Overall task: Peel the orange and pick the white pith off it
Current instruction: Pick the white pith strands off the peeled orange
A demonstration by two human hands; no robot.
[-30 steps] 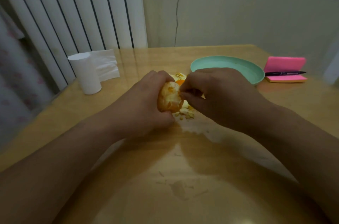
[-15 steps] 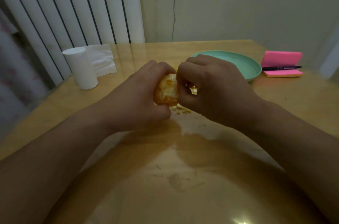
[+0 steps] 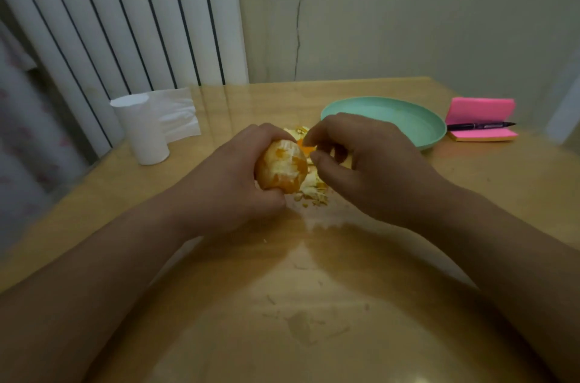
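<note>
Above the glossy wooden table point(image 3: 314, 288), the left hand point(image 3: 226, 185) clamps curled fingers round the peeled, pith-streaked orange point(image 3: 282, 164); the right hand point(image 3: 370, 169) curls just beside it, whether pinching anything I cannot tell.

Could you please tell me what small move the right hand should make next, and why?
Probably pinch a patch of white pith with the right hand and pull it off. The left hand grips the orange with its pithy face toward that hand, which sits curled just beside it; whether it holds a scrap is unclear.
</note>
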